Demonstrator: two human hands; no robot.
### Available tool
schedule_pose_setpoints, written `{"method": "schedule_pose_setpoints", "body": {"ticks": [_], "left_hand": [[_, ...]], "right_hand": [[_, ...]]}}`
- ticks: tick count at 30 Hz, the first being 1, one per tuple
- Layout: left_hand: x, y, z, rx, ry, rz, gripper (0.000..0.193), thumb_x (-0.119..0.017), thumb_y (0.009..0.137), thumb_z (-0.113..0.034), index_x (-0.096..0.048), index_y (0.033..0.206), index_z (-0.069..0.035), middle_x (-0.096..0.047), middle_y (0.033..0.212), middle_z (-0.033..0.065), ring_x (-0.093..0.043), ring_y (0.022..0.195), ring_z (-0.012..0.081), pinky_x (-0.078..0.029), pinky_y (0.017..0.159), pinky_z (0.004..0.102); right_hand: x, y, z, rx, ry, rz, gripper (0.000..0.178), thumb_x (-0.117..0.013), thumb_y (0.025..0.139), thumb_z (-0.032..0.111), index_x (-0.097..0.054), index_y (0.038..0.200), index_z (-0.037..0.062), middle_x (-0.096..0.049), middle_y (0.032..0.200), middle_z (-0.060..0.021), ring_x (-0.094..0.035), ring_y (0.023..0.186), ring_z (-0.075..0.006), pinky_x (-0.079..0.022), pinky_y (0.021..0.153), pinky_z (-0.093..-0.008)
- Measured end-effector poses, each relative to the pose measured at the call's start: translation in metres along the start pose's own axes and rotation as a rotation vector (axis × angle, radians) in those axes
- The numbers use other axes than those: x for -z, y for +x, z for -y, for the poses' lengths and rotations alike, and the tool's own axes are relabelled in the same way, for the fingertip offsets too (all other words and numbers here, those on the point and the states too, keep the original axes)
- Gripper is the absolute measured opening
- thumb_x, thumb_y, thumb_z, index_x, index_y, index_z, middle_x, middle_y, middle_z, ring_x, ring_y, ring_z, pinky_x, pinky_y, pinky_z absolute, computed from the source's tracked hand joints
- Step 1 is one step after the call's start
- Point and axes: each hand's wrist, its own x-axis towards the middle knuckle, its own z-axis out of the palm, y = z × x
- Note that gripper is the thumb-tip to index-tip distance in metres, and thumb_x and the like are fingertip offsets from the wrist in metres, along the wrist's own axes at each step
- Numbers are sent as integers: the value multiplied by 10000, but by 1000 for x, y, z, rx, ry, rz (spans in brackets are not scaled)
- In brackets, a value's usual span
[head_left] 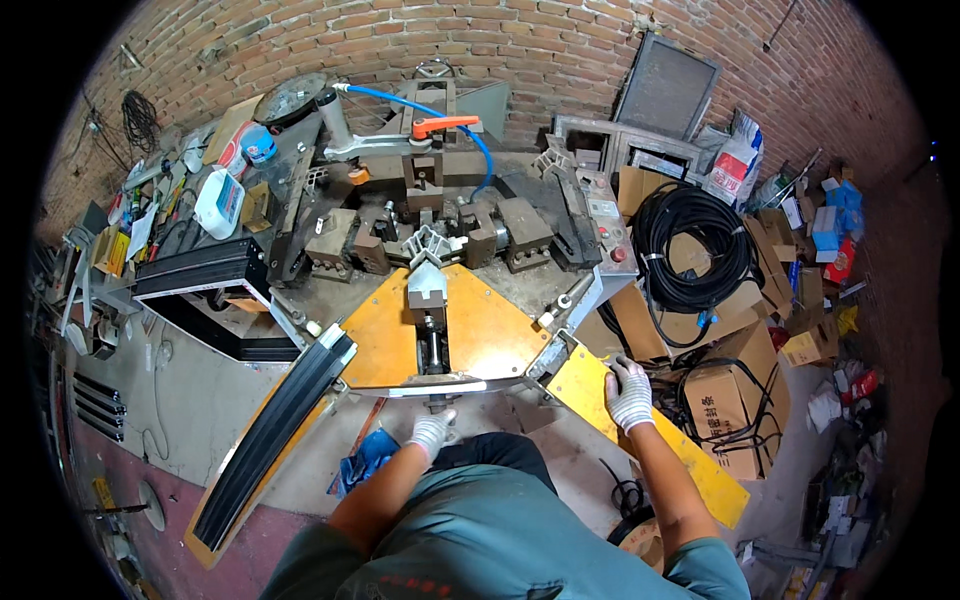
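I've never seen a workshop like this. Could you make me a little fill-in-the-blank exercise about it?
1. The left hand and the right hand both wear pale ____.
2. The board at the right hand is coloured ____.
3. The curved hose above the machine is coloured ____.
4. The big coil of black cable lies on the person's ____ side.

Missing words: gloves; yellow; blue; right.

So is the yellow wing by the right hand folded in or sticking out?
Sticking out: the yellow wing slants away from the orange tabletop toward the lower right, with the gloved right hand at its edge.
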Motion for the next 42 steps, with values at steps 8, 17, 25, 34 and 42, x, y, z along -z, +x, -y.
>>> {"method": "schedule_pose_setpoints", "body": {"ticks": [8,17,25,34,42], "left_hand": [[9,-23,-4,-75,-281,161,293,-777,877,-217,-634,1107,-104,-653,874,60,-585,641,177,-552,619,375],[12,-21,-6,39,-383,238,263,-780,875,-187,-660,1080,-74,-642,837,64,-586,634,209,-553,602,461],[6,31,16,-138,360,-325,440,-792,882,-363,-680,1035,35,-713,907,151,-701,866,259,-560,777,388],[13,-1,-3,-32,-51,67,339,-791,884,-264,-671,1099,-31,-693,876,76,-608,613,208,-545,639,392],[-3,-26,-12,-114,-112,25,384,-820,863,-299,-682,1139,-70,-638,896,107,-630,778,270,-612,742,405]], "right_hand": [[-4,0,-4,2,3,17,316,-609,949,225,-683,1177,19,-612,1294,-217,-572,1183,-403,-436,1053,-475],[1,1,-1,-18,7,29,299,-625,929,178,-684,1176,20,-619,1288,-208,-573,1187,-395,-455,1050,-460],[-2,3,5,-8,18,20,286,-614,937,184,-691,1157,18,-623,1278,-204,-573,1188,-398,-449,1053,-466],[-3,3,1,-16,16,10,275,-617,933,179,-698,1140,17,-632,1269,-197,-582,1181,-393,-454,1046,-468],[-2,-3,-1,-34,8,24,285,-612,935,181,-691,1155,18,-637,1255,-196,-585,1171,-391,-456,1046,-459]]}}
